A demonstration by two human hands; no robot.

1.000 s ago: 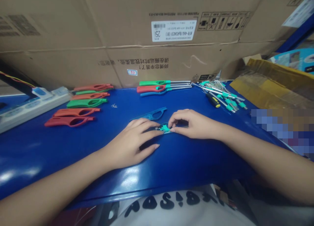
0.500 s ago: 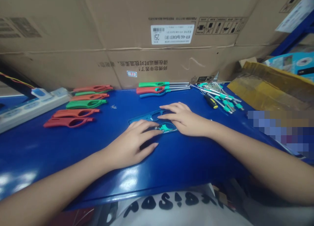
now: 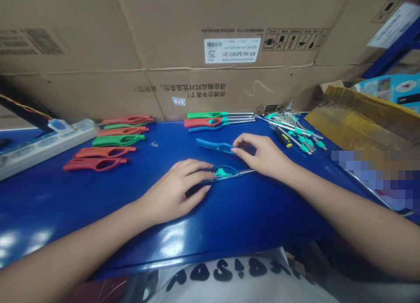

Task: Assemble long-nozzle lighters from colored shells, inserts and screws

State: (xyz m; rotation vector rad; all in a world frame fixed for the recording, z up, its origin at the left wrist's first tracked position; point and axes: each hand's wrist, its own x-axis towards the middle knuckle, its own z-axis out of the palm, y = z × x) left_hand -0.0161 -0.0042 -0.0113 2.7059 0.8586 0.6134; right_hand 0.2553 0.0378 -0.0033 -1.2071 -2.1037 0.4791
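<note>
My right hand [image 3: 262, 156] pinches the front end of a blue shell half [image 3: 215, 145], held just above the table behind the other half. Under the fingers of my left hand [image 3: 183, 187] lies a blue lighter half [image 3: 234, 168] with a teal trigger part [image 3: 222, 173] and a metal rod [image 3: 246, 172] pointing right. The left fingers are spread over its rear end, which they hide. Three assembled lighters, green [image 3: 203, 114], red [image 3: 201, 122] and blue [image 3: 206, 128], lie behind, against the cardboard.
Red, orange and green shells [image 3: 98, 163] lie at the left beside a white power strip [image 3: 49, 147]. At the right are metal rods with teal parts [image 3: 303, 139], a black-yellow screwdriver [image 3: 282, 138] and a taped box [image 3: 361, 119]. Small pins [image 3: 154, 144] lie left of centre. Cardboard [image 3: 183, 40] stands behind.
My right hand has lifted the blue shell half off and back, and now pinches its end. The rod of the lower half has come into view. My left hand has barely moved.
</note>
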